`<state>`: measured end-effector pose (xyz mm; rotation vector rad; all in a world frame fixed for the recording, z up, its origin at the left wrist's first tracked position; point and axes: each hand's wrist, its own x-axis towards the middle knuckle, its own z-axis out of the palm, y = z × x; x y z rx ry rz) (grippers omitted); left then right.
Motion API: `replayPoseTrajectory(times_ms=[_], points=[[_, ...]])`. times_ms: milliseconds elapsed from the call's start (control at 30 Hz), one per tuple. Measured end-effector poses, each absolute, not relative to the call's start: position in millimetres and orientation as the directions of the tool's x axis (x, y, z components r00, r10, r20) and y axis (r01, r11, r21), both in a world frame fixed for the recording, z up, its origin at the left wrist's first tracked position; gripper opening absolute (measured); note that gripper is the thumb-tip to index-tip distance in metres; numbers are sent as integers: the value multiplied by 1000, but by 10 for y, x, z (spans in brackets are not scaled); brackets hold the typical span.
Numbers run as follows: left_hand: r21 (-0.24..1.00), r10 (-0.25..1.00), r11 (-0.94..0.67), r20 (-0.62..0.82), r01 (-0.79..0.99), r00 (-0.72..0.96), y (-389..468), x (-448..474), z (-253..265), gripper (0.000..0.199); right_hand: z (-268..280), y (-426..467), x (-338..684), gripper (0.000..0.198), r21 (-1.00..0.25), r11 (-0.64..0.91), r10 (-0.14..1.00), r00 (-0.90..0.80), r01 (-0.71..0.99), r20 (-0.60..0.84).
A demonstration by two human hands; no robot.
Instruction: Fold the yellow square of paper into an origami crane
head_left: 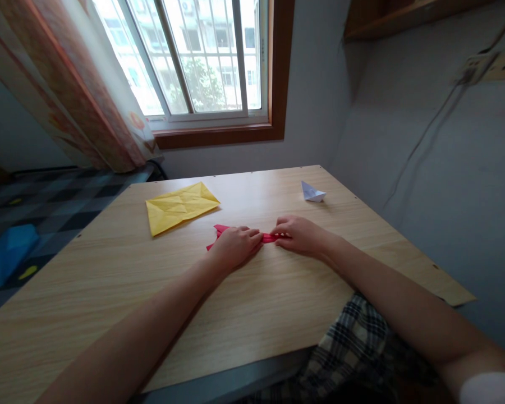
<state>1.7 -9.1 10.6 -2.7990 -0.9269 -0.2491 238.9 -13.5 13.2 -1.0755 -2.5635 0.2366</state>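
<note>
A narrow piece of red folded paper (270,238) lies on the tabletop, its split, pointed left end sticking out past my left hand (238,245). That hand presses down over the paper's middle, fingers close together and slightly bent, hiding much of it. At the right end, my right hand (297,233) pinches the paper between thumb and fingers. A short red strip shows between the two hands.
Beyond my left hand lies a creased yellow paper (180,206). A small white folded paper boat (312,192) stands at the back right of the wooden table (235,325). To the left, a blue folded paper (8,252) rests on a checked bed cover (67,188).
</note>
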Motion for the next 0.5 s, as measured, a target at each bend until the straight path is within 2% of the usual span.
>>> replayPoseTrajectory(times_ms=[300, 400, 500], points=[[-205, 580, -768, 181, 607, 795, -121, 55, 110, 23, 137, -126, 2361, 15, -351, 665, 745, -622, 659, 243], [-277, 573, -752, 173, 598, 801, -117, 64, 99, 23, 115, -113, 2351, 15, -318, 682, 731, -629, 659, 265], [-318, 566, -735, 198, 599, 800, -107, 67, 90, 23, 95, -102, 2335, 16, -225, 712, 700, -654, 665, 285]])
